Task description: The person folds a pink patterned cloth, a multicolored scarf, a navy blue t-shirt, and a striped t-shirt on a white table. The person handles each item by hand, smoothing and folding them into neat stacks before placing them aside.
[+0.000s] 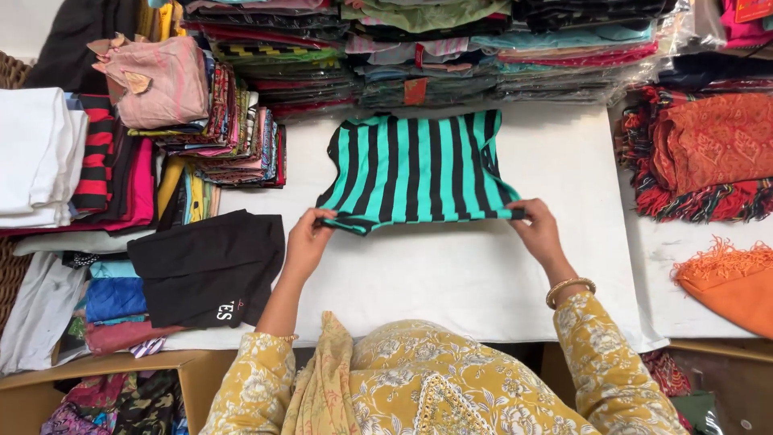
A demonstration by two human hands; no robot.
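I have the striped top [415, 165] pinched at its near edge, my left hand [307, 242] closed on the left corner and my right hand [538, 229] closed on the right one, with the rest of it lying flat on the white tabletop [451, 274] ahead of me. Each grip is narrow, only fingertips on a doubled hem, so I judge the slippery knit could slide out on one side and let the fold go crooked. The near edge already sags a little between my hands; if I don't keep it taut, the stripes may wrinkle underneath. The black garment [209, 270] sits just beside my left wrist, and the stacks [419, 64] stand close behind the top, so a wide sweep could drag or topple them.
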